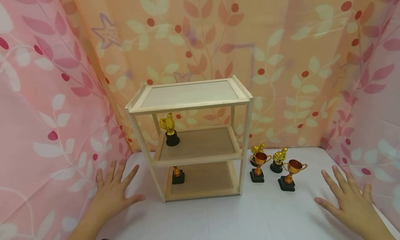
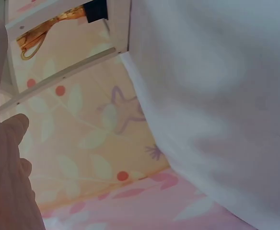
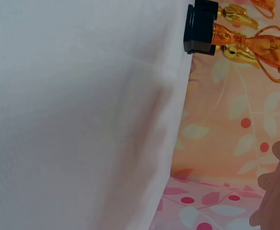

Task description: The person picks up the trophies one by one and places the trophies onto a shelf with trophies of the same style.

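With fingers spread, my left hand (image 1: 113, 195) hovers left of a pale wooden three-tier shelf (image 1: 197, 160) and holds nothing. My right hand (image 1: 351, 202), also spread and bare, is at the far right, beside the trophies. On the shelf's middle tier stands a gold thumbs-up trophy (image 1: 170, 129) with a black base. Below it, on the bottom tier, is a bronze cup trophy (image 1: 178, 176), its top hidden by the middle tier. Right of the shelf stand two bronze cup trophies, one nearer the shelf (image 1: 258, 169) and another (image 1: 290, 176), with two gold thumbs-up trophies (image 1: 279, 160) behind them.
A white cloth (image 1: 212, 219) covers the table under everything. Orange leaf-patterned fabric (image 1: 281, 59) hangs behind the shelf, and pink patterned fabric (image 1: 47, 94) walls both sides. The shelf's top tier (image 1: 190, 94) bears no trophy.
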`<state>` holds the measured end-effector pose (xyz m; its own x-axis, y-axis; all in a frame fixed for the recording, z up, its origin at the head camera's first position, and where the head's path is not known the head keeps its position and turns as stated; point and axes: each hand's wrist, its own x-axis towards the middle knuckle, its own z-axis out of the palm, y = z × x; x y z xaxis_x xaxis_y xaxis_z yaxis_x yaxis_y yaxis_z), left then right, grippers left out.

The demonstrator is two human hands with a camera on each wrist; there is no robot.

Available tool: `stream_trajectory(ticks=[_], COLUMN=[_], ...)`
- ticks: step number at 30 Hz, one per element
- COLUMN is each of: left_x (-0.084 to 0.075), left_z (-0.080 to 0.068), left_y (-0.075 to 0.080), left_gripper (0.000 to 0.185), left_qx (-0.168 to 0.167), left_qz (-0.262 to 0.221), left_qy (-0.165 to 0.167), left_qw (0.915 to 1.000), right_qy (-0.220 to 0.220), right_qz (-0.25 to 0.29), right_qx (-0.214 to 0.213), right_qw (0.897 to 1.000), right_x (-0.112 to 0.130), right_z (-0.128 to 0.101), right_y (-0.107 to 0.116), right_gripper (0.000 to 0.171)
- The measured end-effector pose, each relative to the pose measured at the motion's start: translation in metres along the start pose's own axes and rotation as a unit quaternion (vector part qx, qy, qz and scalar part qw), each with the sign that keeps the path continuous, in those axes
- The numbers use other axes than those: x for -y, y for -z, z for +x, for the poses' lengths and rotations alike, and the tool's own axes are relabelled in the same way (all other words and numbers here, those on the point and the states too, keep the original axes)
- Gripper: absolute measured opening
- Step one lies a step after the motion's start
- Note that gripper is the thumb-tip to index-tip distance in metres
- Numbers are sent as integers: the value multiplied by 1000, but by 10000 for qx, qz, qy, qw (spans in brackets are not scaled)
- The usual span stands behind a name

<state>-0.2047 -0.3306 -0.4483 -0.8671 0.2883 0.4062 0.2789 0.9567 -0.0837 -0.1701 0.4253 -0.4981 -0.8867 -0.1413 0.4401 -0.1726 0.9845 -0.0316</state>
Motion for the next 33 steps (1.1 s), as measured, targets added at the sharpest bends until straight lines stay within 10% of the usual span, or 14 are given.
stream_trajectory(ticks=[22,33], left_x=[-8,-10], left_z=[16,18], left_y=[17,15], left_gripper=[103,100], left_qx=[-69,-116], left_qz=[-1011,-2093], left_qy=[295,207], left_qw=[9944,9776], right_qy=[-234,-241], right_qz=[762,1417], right_qx=[93,-30], right_qw=[9968,9896], right_x=[9,16], right_z=[5,8], right_y=[-4,-2], right_gripper=[106,100])
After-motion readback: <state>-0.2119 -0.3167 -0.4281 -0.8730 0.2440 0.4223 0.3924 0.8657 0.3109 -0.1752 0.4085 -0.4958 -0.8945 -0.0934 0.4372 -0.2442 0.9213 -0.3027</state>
